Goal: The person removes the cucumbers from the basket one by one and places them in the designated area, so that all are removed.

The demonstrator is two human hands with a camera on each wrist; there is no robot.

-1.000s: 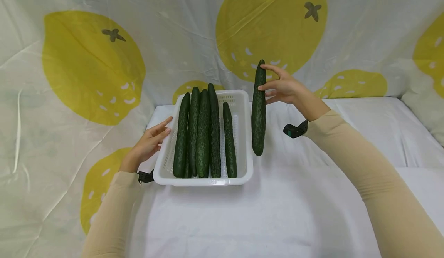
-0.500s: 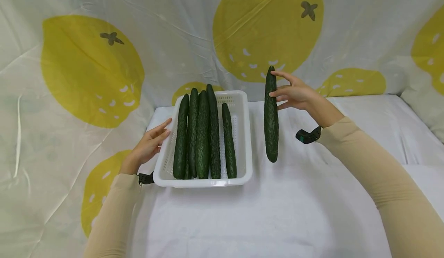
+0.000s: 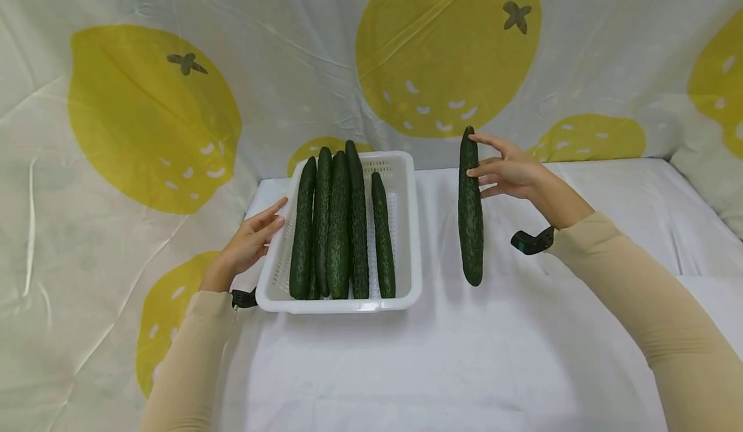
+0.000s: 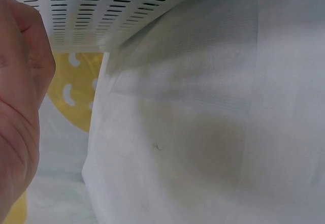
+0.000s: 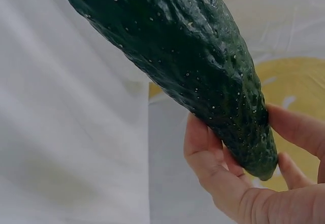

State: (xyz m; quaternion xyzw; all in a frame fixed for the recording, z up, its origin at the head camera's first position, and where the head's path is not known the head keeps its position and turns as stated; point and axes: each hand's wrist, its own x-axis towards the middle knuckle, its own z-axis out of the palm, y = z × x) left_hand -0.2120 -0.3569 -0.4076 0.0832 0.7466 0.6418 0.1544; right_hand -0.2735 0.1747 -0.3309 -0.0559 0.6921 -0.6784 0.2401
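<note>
A long dark green cucumber [image 3: 471, 216] hangs nearly upright to the right of the basket, apart from it. Near its upper end, my right hand [image 3: 507, 173] pinches it between thumb and fingers; in the right wrist view, the fingers [image 5: 203, 155] lie against the tapered end of the bumpy cucumber [image 5: 203, 66]. My left hand [image 3: 246, 245] holds the left rim of a white plastic basket [image 3: 415, 225]. Several cucumbers [image 3: 338, 238] lie lengthwise inside, most bunched at the left, with a shorter cucumber [image 3: 383, 242] apart at the right. In the left wrist view, the hand [image 4: 20, 92] is beside the basket's slotted wall [image 4: 96, 16].
A white cloth [image 3: 371, 367] covers the table under the basket and the held cucumber. Behind and to the left hangs a pale curtain [image 3: 290, 45] printed with big yellow lemons. Black wrist cameras sit on both wrists.
My right hand has carried the cucumber rightward, away from the basket, and lower in the head view. The left hand and the basket stay almost where they were.
</note>
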